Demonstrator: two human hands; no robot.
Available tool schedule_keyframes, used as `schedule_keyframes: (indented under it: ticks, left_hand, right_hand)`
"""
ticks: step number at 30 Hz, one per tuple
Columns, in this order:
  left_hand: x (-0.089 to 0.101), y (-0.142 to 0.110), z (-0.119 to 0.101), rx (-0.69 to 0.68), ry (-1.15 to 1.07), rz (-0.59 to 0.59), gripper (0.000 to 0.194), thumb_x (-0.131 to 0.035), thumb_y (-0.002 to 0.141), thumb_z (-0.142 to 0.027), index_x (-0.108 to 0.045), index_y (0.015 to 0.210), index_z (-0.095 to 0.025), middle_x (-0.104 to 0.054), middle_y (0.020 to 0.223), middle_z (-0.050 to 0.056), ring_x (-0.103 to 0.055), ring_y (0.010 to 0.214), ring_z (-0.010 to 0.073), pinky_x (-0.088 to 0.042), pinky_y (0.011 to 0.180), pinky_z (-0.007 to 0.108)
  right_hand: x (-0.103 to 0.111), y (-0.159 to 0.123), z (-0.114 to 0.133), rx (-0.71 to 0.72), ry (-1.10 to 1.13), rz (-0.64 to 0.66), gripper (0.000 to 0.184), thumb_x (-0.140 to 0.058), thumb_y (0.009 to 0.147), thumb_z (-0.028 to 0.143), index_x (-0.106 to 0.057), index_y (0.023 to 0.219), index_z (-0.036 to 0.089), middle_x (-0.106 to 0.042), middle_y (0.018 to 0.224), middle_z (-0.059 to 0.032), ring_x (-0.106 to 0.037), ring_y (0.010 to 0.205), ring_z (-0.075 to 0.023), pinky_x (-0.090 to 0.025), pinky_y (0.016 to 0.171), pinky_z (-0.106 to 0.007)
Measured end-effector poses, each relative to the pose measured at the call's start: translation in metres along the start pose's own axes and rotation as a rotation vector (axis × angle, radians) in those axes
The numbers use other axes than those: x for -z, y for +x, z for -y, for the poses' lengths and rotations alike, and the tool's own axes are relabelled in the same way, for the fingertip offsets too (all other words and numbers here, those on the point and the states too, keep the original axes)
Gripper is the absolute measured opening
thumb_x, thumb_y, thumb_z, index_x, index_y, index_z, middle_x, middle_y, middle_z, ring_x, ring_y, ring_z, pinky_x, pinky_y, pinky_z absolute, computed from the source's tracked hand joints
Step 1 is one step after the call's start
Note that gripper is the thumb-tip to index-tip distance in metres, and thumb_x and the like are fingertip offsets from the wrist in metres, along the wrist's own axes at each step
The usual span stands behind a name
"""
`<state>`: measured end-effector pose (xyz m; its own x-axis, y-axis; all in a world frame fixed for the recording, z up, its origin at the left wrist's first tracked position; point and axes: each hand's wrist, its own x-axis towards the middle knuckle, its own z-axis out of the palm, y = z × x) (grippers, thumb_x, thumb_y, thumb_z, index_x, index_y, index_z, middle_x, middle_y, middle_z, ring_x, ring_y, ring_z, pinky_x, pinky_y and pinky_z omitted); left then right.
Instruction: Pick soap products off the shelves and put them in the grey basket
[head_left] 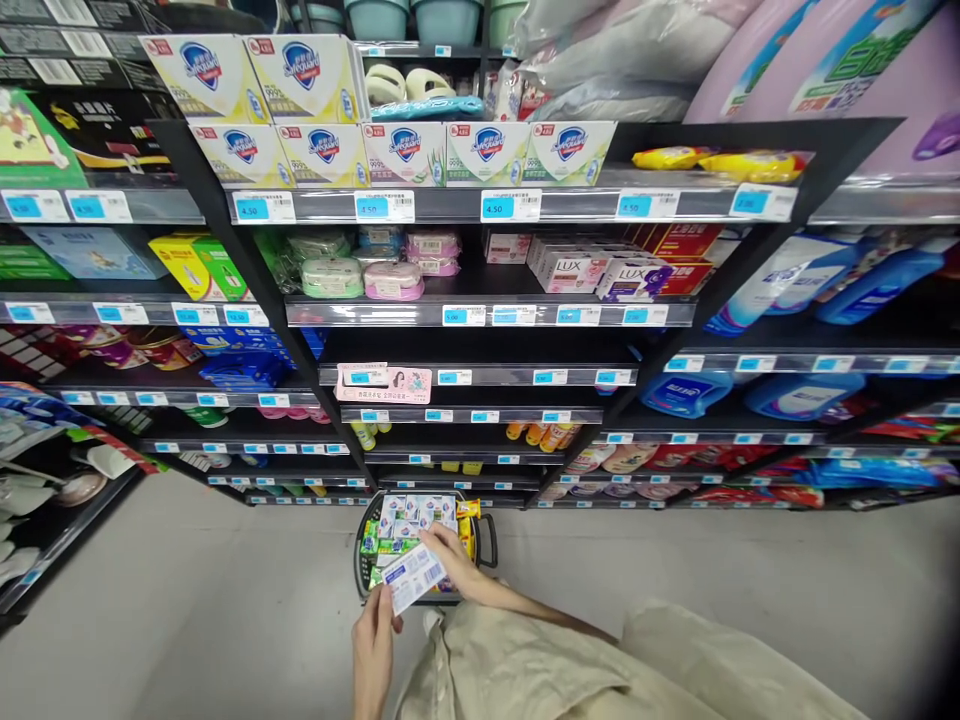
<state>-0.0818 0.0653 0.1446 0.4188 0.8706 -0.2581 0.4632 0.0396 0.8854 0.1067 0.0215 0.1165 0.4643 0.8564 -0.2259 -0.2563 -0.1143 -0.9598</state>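
A white soap box point(415, 578) with blue print and a barcode is held over the basket. My left hand point(374, 632) grips its lower left corner between thumb and fingers. At the opposite upper right end, my right hand point(454, 562) is closed on the same box. Beneath both hands stands a dark shopping basket point(360, 545) on the floor, filled with several white-and-blue soap boxes point(409, 512), green packs point(370, 541) and yellow packs point(468, 508). The hands and the held box hide part of the basket's contents.
In front rises a black shelf rack with price tags. Safeguard soap boxes point(405, 153) line its upper shelf, with yellow packets point(720, 162) to their right. Lux soap boxes point(574, 272) and wrapped soaps point(394, 280) sit one shelf lower. Blue bottles point(686, 393) stand right; grey floor point(247, 600) surrounds the basket.
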Motion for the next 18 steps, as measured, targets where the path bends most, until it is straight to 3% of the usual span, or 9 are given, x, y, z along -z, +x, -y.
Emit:
schedule_keyframes:
  ticks: [9, 18]
  left_hand:
    - [-0.002, 0.002, 0.024, -0.005, -0.024, -0.011, 0.076, -0.037, 0.087, -0.094, -0.061, 0.073, -0.023, -0.059, 0.061, 0.003, -0.056, 0.063, 0.0236, -0.046, 0.065, 0.033]
    - [0.001, -0.002, 0.012, -0.005, 0.020, 0.011, 0.080, -0.032, 0.086, -0.096, -0.059, 0.067, -0.023, -0.060, 0.061, 0.004, -0.057, 0.063, 0.0243, -0.047, 0.065, 0.034]
  right_hand:
    - [-0.003, 0.000, 0.000, 0.012, 0.017, -0.007, 0.061, -0.069, 0.080, 0.077, -0.045, 0.068, 0.022, -0.044, 0.067, 0.0031, -0.041, 0.070, -0.0158, -0.028, 0.068, -0.031]
    - [-0.005, -0.005, 0.004, -0.044, 0.064, -0.025, 0.061, -0.073, 0.074, 0.077, -0.047, 0.064, 0.023, -0.049, 0.065, 0.0018, -0.046, 0.068, -0.0176, -0.030, 0.064, -0.029]
